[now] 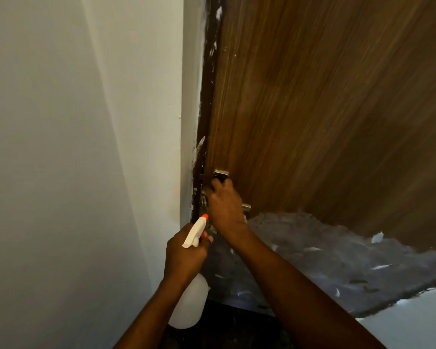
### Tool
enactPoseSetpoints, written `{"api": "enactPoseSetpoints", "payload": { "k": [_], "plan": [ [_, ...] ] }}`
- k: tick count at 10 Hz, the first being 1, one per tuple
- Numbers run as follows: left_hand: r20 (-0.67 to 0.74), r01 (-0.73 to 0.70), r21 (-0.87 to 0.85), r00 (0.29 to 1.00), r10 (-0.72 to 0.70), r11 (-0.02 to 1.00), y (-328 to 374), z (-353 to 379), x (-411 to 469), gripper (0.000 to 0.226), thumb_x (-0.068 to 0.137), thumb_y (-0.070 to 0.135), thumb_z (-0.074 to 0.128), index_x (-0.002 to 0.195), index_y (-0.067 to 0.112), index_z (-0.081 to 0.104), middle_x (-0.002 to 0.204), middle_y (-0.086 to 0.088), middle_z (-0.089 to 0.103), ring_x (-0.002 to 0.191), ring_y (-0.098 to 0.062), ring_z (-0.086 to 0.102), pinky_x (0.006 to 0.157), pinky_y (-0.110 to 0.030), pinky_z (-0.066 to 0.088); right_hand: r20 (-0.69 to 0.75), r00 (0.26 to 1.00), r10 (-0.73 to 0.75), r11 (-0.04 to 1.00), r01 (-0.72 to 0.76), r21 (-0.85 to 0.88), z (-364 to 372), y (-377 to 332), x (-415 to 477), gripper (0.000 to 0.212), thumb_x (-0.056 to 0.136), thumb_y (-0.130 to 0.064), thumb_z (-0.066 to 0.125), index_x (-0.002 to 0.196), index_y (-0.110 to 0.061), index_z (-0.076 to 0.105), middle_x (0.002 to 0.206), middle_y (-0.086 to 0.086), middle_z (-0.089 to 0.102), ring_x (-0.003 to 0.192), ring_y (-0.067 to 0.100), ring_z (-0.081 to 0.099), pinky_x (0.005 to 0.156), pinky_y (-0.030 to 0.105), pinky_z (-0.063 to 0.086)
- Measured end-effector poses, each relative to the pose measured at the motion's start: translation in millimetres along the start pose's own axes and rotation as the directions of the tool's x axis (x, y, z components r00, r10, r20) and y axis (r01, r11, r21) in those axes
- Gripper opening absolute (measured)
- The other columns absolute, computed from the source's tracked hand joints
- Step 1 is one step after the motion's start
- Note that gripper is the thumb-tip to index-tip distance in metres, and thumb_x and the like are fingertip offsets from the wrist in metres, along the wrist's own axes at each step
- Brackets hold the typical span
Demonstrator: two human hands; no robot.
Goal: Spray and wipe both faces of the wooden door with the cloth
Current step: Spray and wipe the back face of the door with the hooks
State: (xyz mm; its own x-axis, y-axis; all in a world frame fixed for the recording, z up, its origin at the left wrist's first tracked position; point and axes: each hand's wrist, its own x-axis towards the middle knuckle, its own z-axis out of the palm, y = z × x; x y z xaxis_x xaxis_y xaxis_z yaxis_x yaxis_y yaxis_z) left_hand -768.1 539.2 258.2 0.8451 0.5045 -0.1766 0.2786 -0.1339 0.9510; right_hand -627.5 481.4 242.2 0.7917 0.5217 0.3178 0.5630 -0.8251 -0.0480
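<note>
Brown wood grain in long streaks is filling the upper right of the head view: the wooden door (312, 109) is standing just right of centre, its face smooth and faintly glossy, with a paler sheen near the middle. Its latch edge is sitting against a dark door frame (208, 96) flecked with white paint, and a white wall (61, 147) is taking up the whole left side. Below the wood, a rough grey patch (337, 260) with white smears is spreading across the lower right; we cannot tell whether it belongs to the door or to a surface beside it. We are finding the right hand (225, 207) at the door's left edge, its fingers curling round the metal handle (221, 174), whose plate is showing above the knuckles while a metal tip is poking out to the right of the hand. We are seeing the left hand (184, 258) lower and just to the left, wrapping its fingers round the neck of a spray bottle (190, 306). The bottle's white trigger head (194, 233) is pointing up towards the handle, ending in an orange nozzle (205, 216) just beside the right wrist. Its body is hanging below the fist, cloudy white plastic; we cannot tell how much liquid is inside, nor make out any label on it.
</note>
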Motion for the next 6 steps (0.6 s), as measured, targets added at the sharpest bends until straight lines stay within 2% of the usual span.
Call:
{"api": "enactPoseSetpoints", "payload": {
  "k": [1,2,3,4,5,6],
  "plan": [
    [-0.024,-0.003,-0.018,1.0,0.002,1.0,2.6,-2.0,1.9,0.021,0.081,0.018,0.069,0.094,0.034,0.063,0.081,0.006,0.068,0.077,-0.018,0.065,0.082,-0.045,0.056,-0.131,0.991,-0.033,0.992,0.048,0.115,12.7,5.7,-10.5,0.054,0.076,-0.012,0.084,0.126,-0.02,0.068,0.128,0.008,0.063,0.108,0.032,0.059,0.085,0.04,0.055],
    [0.009,0.056,-0.008,0.998,-0.056,0.998,6.9,9.5,-0.4,0.036,0.083,0.02,0.068,0.118,0.015,0.059,0.111,-0.01,0.066,0.098,-0.028,0.064,0.094,-0.044,0.048,-0.215,0.976,0.036,0.99,-0.006,0.141,5.7,64.8,-49.2,0.059,0.074,0.0,0.078,0.128,-0.022,0.066,0.123,0.008,0.063,0.107,0.03,0.056,0.084,0.035,0.051],
    [0.044,0.104,0.004,0.994,-0.104,0.995,11.5,22.2,-2.4,0.047,0.084,0.021,0.066,0.126,0.007,0.052,0.126,-0.016,0.058,0.109,-0.033,0.058,0.096,-0.04,0.045,-0.199,0.936,0.289,0.917,-0.211,0.339,10.1,109.9,-76.5,0.052,0.078,0.004,0.072,0.123,-0.022,0.068,0.12,0.006,0.061,0.109,0.027,0.054,0.089,0.033,0.045],
    [0.051,0.086,0.012,0.995,-0.087,0.996,11.7,23.2,-3.9,0.047,0.084,0.022,0.066,0.126,0.008,0.052,0.125,-0.015,0.059,0.107,-0.031,0.059,0.095,-0.039,0.046,-0.214,0.782,0.586,0.68,-0.33,0.655,21.2,103.3,-82.6,0.042,0.076,0.007,0.073,0.112,-0.014,0.072,0.107,0.002,0.064,0.098,0.027,0.063,0.086,0.04,0.055],
    [0.038,0.084,0.005,0.996,-0.085,0.996,0.6,18.2,-5.8,0.047,0.083,0.021,0.067,0.126,0.009,0.052,0.123,-0.014,0.06,0.099,-0.024,0.059,0.094,-0.039,0.047,-0.127,0.609,0.783,0.421,-0.369,0.829,29.8,53.7,-73.8,0.035,0.077,0.004,0.075,0.106,-0.013,0.068,0.108,0.001,0.064,0.098,0.023,0.063,0.087,0.045,0.056],
    [0.011,0.048,0.0,0.999,-0.048,0.999,-7.3,7.5,-3.1,0.042,0.082,0.02,0.069,0.121,0.013,0.054,0.117,-0.011,0.061,0.093,-0.02,0.06,0.092,-0.044,0.05,-0.141,0.431,0.891,0.332,-0.408,0.85,33.2,21.4,-57.5,0.032,0.076,-0.001,0.078,0.106,-0.008,0.071,0.115,0.009,0.062,0.106,0.027,0.06,0.094,0.042,0.051]
  ]
}}
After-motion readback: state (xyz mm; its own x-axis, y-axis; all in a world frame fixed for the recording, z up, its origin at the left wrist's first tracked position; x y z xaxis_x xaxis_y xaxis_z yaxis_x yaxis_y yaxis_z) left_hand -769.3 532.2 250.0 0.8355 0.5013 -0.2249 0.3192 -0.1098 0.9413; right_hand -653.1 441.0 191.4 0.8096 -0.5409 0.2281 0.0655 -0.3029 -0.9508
